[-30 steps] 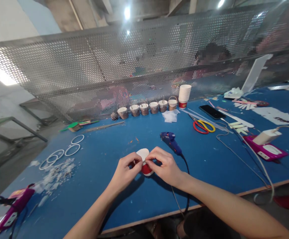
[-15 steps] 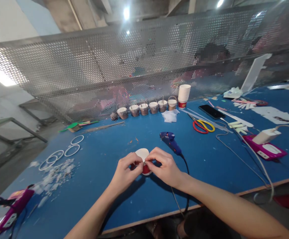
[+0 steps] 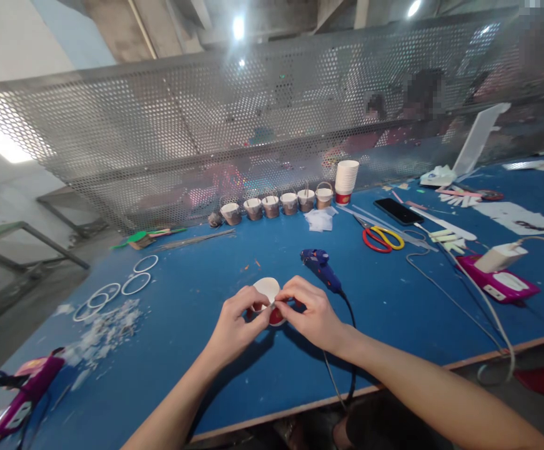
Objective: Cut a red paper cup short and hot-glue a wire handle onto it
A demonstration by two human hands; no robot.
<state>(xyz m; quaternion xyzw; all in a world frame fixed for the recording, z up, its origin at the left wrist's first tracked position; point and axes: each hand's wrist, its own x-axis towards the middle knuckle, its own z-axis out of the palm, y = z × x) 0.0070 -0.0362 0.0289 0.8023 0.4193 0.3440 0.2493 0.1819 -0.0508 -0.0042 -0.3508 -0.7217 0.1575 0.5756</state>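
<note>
A small red paper cup (image 3: pixel 276 317) with a white inside stands tilted between my hands, low in the middle of the blue table. My left hand (image 3: pixel 237 319) pinches its near rim from the left, thumb and fingertips together. From the other side my right hand (image 3: pixel 311 312) pinches the same spot, its fingertips almost meeting the left ones. Any small piece between the fingertips is too small to make out. Fingers cover much of the cup's sides. Beyond my right hand lies a blue hot glue gun (image 3: pixel 321 269), its cord running toward the table's front edge.
Several handled cups wrapped in brown (image 3: pixel 270 206) line the back beside a stack of paper cups (image 3: pixel 346 181). Scissors (image 3: pixel 383 239), a phone (image 3: pixel 398 210) and a pink power strip (image 3: pixel 501 281) lie right. White rings (image 3: pixel 135 283) and scraps (image 3: pixel 107 331) lie left. A perforated metal screen (image 3: pixel 206 125) stands behind.
The cup has tipped slightly, showing more of its white inside. Both hands keep nearly the same place at the rim, with only small finger movement.
</note>
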